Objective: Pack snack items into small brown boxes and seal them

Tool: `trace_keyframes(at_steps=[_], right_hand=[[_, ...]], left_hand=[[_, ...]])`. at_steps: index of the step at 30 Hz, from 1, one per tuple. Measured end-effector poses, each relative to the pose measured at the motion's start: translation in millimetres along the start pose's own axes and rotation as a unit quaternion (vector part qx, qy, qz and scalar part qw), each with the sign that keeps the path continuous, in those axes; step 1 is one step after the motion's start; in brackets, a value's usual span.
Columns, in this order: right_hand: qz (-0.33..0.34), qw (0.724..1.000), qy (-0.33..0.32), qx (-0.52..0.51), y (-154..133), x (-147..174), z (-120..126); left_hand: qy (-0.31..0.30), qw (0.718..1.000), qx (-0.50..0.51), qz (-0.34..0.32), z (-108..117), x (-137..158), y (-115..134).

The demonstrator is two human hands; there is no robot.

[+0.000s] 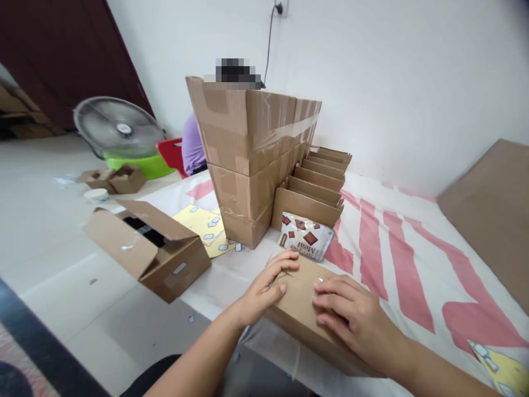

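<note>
1. The left hand (262,289) lies on the far left part of a closed brown box (303,281), its fingers extended near each other and the thumb apart from them.
2. The right hand (351,309) rests on the same box, fingers bent and bunched at a small shiny piece (318,282) on top; I cannot tell whether they pinch it.
3. The box sits at the near edge of a table covered by a white cloth with red shapes (392,248).
4. Just beyond the box, 1 white pouch (306,236) printed with brown squares leans against the front of a row of brown cartons (308,209) with raised flaps.
5. Left of that row, taped cartons (231,127) stand stacked 3 layers high, beside a yellow patterned sheet (200,223).
6. At the table's left edge, 1 open carton (179,273) has flaps raised and something dark inside.
7. Behind the stack sits a person in purple (192,140), mostly hidden, near a red chair (173,154).
8. Farther left, a fan (122,129) with a green base stands on the floor; 1 large brown cardboard panel (490,209) is at the far right.
</note>
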State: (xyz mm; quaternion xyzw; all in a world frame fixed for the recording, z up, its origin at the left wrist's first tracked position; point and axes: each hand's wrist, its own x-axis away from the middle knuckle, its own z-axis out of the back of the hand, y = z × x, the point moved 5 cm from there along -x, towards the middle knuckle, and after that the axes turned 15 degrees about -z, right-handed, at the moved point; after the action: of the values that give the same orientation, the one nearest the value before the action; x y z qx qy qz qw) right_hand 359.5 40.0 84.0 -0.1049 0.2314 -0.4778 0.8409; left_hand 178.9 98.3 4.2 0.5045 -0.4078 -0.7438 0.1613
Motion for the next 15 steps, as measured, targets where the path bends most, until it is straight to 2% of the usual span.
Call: trace_keyframes(at_steps=[5, 7, 11, 13, 15], right_hand=[[0.081, 0.993, 0.049, 0.069, -5.8, -7.5, -11.6], [0.063, 0.992, 0.076, 0.074, -1.5, -9.7, -9.1], [-0.033, 0.993, 0.113, 0.013, 15.3, -14.1, 8.8], [-0.055, 0.994, 0.097, -0.019, 19.8, -14.0, 15.7], [-0.028, 0.997, 0.066, -0.026, 16.4, -11.1, 17.7]], left_hand=[[-0.001, 1.0, 0.0, -0.002, -0.2, 0.9, -1.6], [-0.001, 1.0, 0.0, -0.001, 0.0, 0.9, -1.7], [-0.005, 1.0, -0.001, 0.003, 0.3, 0.4, -0.5], [-0.004, 1.0, -0.002, 0.002, 0.4, -0.2, 0.6], [-0.001, 1.0, -0.004, -0.001, 0.2, -1.0, 1.6]])
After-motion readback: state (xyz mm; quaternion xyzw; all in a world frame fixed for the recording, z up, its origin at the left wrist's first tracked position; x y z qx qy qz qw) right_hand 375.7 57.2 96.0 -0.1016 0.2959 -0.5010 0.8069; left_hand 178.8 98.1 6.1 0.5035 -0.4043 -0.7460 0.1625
